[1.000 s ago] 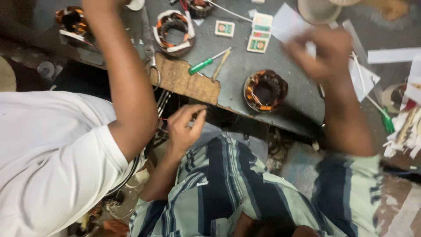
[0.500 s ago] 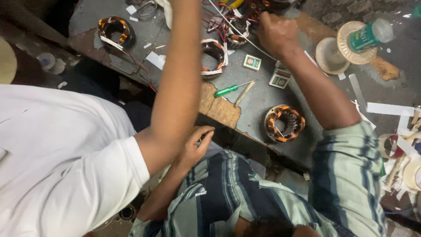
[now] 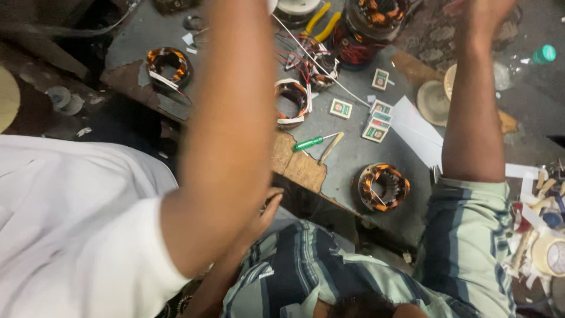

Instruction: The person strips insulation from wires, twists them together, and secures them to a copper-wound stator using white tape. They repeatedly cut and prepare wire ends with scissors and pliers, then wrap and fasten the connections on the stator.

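Note:
A bare arm in a white short sleeve, seemingly my own, crosses the view from lower left to the top edge, which cuts off its hand. Neither of my hands shows. Below me sits a co-worker in a striped shirt. Their raised hand is blurred at the top right, and their other hand rests by the bench's front edge. On the grey workbench lie copper-wound stators and a green-handled screwdriver.
Small printed cards and a white paper sheet lie mid-bench. A large wound stator, yellow-handled pliers and red wires sit at the back. A bottle with a green cap lies at right, above a tape roll.
The view has swung down and left over the bench. The co-worker's right arm has lifted from the cards up to the top edge. The white-sleeved arm now fills more of the middle.

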